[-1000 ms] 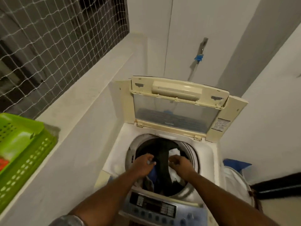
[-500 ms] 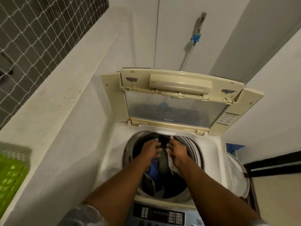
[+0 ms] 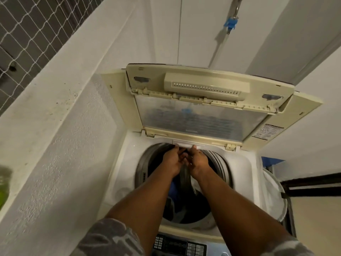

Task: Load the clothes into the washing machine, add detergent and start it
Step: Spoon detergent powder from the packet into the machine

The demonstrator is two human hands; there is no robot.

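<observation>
The fingers of the left hand point(image 3: 172, 160) and right hand point(image 3: 199, 161) fold together at the back rim of the drum point(image 3: 219, 163), so whether they grip anything cannot be told. The forearms point(image 3: 147, 204) cover much of the clothes point(image 3: 184, 204); only dark, blue and pale scraps show. The control panel point(image 3: 177, 245) is cut by the bottom edge, and its button markings are too small to read, as is the print on the label point(image 3: 267, 132). At the left edge a green blur point(image 3: 4, 183), perhaps a basket, is cropped. The tap point(image 3: 235, 8) runs off the top.
</observation>
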